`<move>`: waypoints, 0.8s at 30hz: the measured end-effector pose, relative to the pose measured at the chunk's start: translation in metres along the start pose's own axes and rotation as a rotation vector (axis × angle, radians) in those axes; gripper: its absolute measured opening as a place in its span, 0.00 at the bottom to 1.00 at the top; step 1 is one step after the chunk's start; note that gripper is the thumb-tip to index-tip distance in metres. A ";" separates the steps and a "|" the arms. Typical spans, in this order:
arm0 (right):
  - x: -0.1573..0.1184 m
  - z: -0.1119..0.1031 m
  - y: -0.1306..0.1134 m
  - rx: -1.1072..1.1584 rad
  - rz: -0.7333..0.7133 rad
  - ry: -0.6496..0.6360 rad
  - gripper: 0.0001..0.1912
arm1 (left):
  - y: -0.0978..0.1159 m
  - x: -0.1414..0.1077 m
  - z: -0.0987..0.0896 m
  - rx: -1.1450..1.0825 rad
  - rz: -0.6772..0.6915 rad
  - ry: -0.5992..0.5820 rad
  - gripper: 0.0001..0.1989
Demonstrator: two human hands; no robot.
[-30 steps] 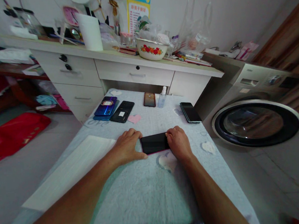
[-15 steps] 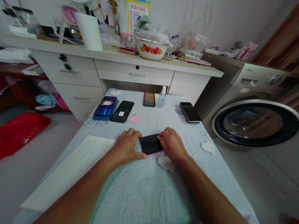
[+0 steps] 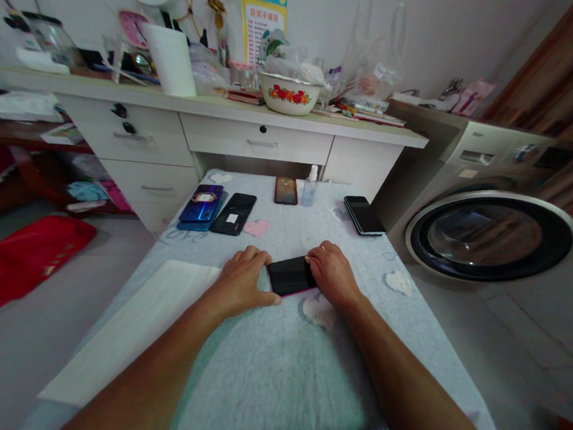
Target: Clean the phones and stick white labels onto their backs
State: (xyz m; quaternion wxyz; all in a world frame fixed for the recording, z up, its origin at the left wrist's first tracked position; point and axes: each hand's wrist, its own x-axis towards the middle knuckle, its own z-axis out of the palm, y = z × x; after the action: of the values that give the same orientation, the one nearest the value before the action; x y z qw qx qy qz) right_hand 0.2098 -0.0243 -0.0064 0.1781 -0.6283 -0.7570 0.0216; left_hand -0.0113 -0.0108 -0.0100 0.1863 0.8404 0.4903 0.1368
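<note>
A black-screened phone [image 3: 290, 277] with a pinkish edge lies flat on the cloth-covered table [image 3: 280, 376]. My left hand [image 3: 245, 280] holds its left end, thumb at the near edge and fingers at the far edge. At the phone's right end is my right hand [image 3: 332, 272], its fingers bent and pressed together; whatever they may hold is too small to make out. Beyond the hands lie a blue phone [image 3: 202, 205], a black phone [image 3: 235, 214], a brown phone or case [image 3: 285, 191], a clear spray bottle [image 3: 310, 186] and dark stacked phones [image 3: 364, 215].
A pale folded sheet [image 3: 131, 332] lies left of my left forearm. Behind the table is a white desk [image 3: 264, 140] bearing a flowered bowl [image 3: 290, 94] and a white cylinder [image 3: 170, 61]. On the right stands a washing machine [image 3: 482, 158]; a red bag [image 3: 29, 257] is on the floor.
My right hand has shifted slightly to the right along the phone, uncovering a bit more of the screen. My left hand stays where it was.
</note>
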 end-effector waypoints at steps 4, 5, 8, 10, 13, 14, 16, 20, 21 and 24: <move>0.001 -0.001 0.005 -0.011 0.056 0.023 0.11 | 0.000 0.000 0.000 -0.003 0.002 -0.007 0.32; 0.001 -0.001 0.007 -0.016 0.067 0.027 0.10 | -0.001 0.000 0.000 0.000 0.004 -0.007 0.32; 0.002 -0.002 0.010 -0.033 0.099 0.043 0.10 | 0.000 0.000 -0.001 0.008 0.009 -0.007 0.32; 0.003 -0.002 0.013 -0.043 0.119 0.052 0.10 | 0.001 -0.001 -0.002 0.011 0.005 -0.011 0.32; 0.004 -0.003 0.016 -0.057 0.144 0.060 0.10 | 0.002 -0.001 -0.002 0.011 0.006 -0.017 0.32; 0.004 -0.003 0.017 -0.062 0.152 0.062 0.10 | 0.001 -0.001 -0.002 0.010 0.007 -0.015 0.32; 0.004 -0.004 0.018 -0.074 0.163 0.063 0.10 | 0.001 -0.001 -0.002 0.012 0.011 -0.011 0.32; 0.004 -0.004 0.019 -0.096 0.176 0.073 0.10 | 0.000 -0.001 -0.001 0.018 0.011 -0.016 0.32; 0.004 -0.004 0.019 -0.098 0.177 0.077 0.10 | -0.001 -0.001 -0.001 0.018 0.010 -0.017 0.32; 0.004 -0.003 0.019 -0.096 0.178 0.079 0.10 | -0.001 -0.001 0.000 0.015 0.008 -0.016 0.33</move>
State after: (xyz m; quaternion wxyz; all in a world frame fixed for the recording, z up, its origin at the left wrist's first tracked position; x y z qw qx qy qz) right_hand 0.2284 -0.0166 -0.0073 0.1748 -0.7013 -0.6907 -0.0234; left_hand -0.0124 -0.0109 -0.0106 0.1834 0.8449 0.4862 0.1270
